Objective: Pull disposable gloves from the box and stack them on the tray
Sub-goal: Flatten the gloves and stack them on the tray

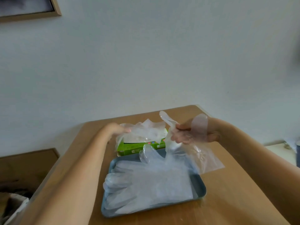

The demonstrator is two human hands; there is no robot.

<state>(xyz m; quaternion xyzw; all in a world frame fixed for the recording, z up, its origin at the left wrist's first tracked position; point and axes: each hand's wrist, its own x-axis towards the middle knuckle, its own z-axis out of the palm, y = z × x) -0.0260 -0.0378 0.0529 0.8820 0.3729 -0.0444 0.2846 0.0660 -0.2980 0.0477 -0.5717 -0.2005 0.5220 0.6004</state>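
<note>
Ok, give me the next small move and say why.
Probably lower the right hand and lay its glove flat on the stack in the tray. That glove hangs from the right hand over the tray, not yet laid flat, while the left hand is at the next glove in the box.

Soft, even daylight, faint shadows; wide-angle bending at the edges, motion blur throughout, mild glare on plastic.
</note>
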